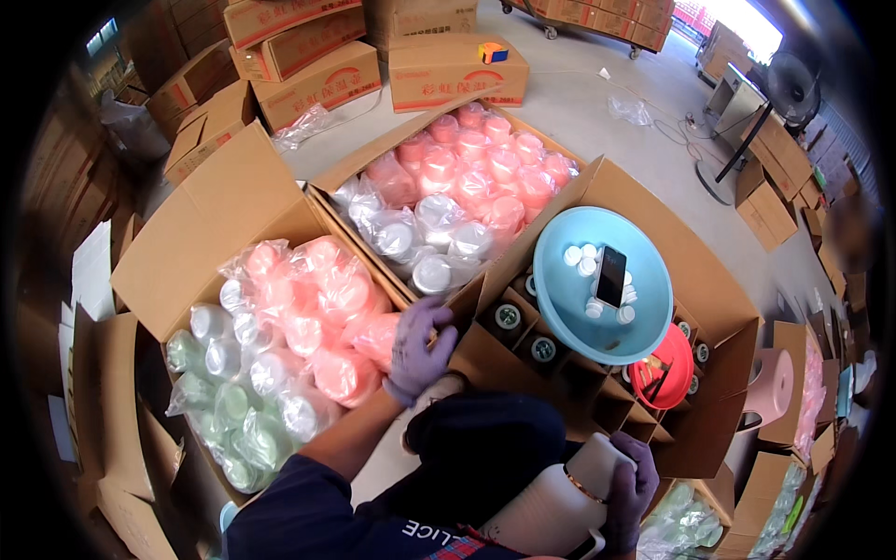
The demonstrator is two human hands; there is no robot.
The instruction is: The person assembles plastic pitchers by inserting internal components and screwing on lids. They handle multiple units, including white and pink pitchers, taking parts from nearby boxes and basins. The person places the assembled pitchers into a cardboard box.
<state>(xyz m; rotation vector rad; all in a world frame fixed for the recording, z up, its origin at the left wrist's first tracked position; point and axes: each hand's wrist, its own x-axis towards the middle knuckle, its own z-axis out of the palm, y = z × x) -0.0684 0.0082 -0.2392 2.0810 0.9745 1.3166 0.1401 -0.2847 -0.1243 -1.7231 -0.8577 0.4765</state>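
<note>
My left hand (419, 342), in a purple glove, grips the cardboard edge of the divided carton (709, 289) in front of me, right beside a bagged pink lid (378, 338). My right hand (630, 481), also gloved, is closed around the top of a white flask (551, 509) with a gold band, held at my lap. The carton's cells hold several flasks seen from above (507, 316).
A blue basin (569, 313) with small white caps and a black phone (610, 275) rests on the carton, beside a red basin (665, 369). Two open boxes of bagged pink, white and green lids lie left (224, 215) and ahead (373, 163). Stacked cartons and a fan (791, 86) ring the floor.
</note>
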